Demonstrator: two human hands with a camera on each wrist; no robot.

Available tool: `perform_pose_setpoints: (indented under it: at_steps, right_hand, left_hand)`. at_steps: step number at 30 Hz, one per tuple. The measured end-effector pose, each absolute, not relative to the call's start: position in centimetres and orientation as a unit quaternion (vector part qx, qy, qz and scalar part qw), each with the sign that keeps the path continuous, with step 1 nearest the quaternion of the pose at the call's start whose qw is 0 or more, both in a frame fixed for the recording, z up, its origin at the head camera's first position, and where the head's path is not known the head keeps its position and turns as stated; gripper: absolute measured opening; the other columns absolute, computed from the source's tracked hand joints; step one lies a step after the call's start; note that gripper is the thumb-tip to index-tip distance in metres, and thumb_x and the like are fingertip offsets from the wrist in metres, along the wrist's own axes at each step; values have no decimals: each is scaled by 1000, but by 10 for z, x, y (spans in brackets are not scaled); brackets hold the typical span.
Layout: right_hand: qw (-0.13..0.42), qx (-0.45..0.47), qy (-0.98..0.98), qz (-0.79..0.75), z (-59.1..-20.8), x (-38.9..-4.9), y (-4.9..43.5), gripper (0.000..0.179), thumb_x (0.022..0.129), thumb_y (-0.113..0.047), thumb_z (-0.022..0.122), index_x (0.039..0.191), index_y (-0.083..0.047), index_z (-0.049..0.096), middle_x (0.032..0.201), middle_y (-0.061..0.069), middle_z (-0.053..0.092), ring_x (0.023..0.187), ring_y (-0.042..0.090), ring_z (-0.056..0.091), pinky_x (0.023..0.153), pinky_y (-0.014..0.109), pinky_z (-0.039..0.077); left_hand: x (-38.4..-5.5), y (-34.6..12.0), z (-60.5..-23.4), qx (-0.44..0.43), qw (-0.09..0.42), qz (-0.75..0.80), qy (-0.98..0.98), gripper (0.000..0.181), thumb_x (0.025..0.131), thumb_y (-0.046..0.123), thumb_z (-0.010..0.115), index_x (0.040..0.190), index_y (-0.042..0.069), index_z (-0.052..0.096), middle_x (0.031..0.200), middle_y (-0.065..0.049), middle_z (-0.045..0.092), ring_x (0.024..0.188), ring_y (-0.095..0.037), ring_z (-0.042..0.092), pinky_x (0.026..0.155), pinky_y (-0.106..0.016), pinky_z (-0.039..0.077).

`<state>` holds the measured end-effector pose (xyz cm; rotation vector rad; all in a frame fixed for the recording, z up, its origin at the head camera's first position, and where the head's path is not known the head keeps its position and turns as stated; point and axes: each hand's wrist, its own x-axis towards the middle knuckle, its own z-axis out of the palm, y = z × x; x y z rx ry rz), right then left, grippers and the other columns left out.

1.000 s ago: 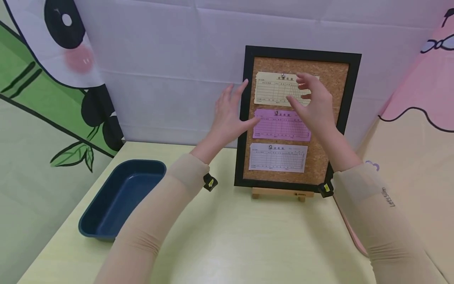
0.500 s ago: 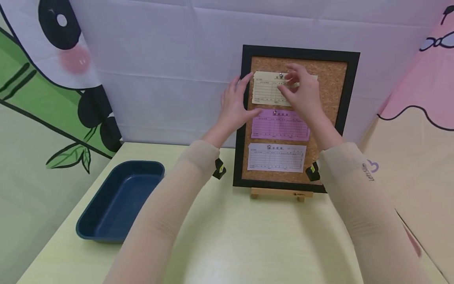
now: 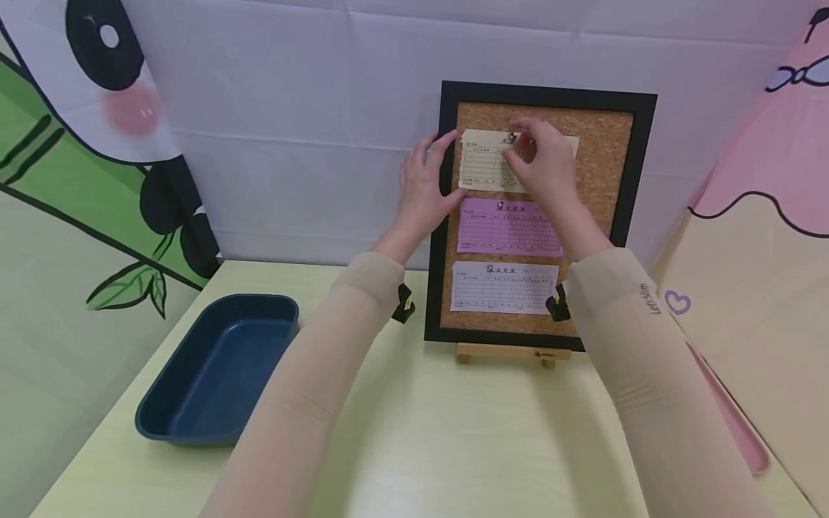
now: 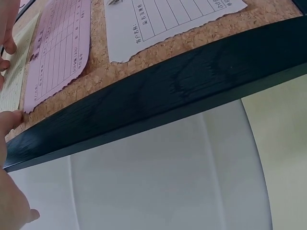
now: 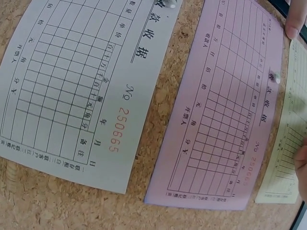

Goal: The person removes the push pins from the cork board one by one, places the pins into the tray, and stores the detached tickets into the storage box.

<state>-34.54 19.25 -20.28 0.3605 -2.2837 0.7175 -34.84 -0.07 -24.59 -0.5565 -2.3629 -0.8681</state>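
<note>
A black-framed cork board (image 3: 602, 180) leans on a small wooden easel (image 3: 505, 351). Three receipt slips are pinned to it: yellow (image 3: 482, 165), pink (image 3: 505, 230) and white (image 3: 499, 288). My left hand (image 3: 424, 180) lies spread over the board's left frame; its thumb touches the cork by the yellow and pink slips' ends. My right hand (image 3: 547, 162) is over the yellow slip, thumb and index finger apart around its silver pushpin (image 3: 512, 137). In the right wrist view, the pink slip's pushpin (image 5: 275, 77) shows, while the right hand is mostly cut off.
A dark blue tray (image 3: 145, 417) stands on the pale table (image 3: 453, 446) at the left. A pink flat object (image 3: 745, 439) lies at the right edge, partly behind the right sleeve. A printed cloth (image 3: 291, 144) hangs behind the board.
My right hand has moved left across the yellow slip to its pushpin, thumb and index finger drawing closer together. The left hand has moved slightly right, onto the frame.
</note>
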Motion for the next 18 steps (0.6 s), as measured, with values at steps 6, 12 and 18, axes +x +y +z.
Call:
perform_pose_setpoints:
  at_steps: [6, 12, 18]
  right_hand:
    - [367, 115, -883, 268, -203, -348, 192, 31, 92, -23, 61, 122, -13, 61, 97, 8, 59, 83, 18, 51, 73, 27, 38]
    - [380, 111, -880, 264, -206, -353, 192, 28, 92, -25, 62, 116, -11, 64, 95, 10, 61, 82, 20, 53, 72, 28, 39]
    - [385, 99, -879, 265, -203, -353, 190, 26, 92, -26, 61, 112, -11, 65, 93, 8, 60, 82, 18, 54, 72, 27, 39]
  left_hand:
    - [-353, 3, -252, -207, 297, -356, -861, 74, 83, 40, 70, 144, 25, 31, 152, -4, 21, 138, -19, 22, 112, -37, 18]
    - [-357, 5, -259, -215, 300, -391, -843, 60, 79, 49, 71, 125, 18, 49, 151, -6, 23, 139, -22, 20, 113, -37, 18]
    - [-355, 8, -262, -216, 269, -457, -820, 53, 79, 46, 73, 119, 16, 55, 152, -8, 21, 141, -22, 15, 113, -40, 19]
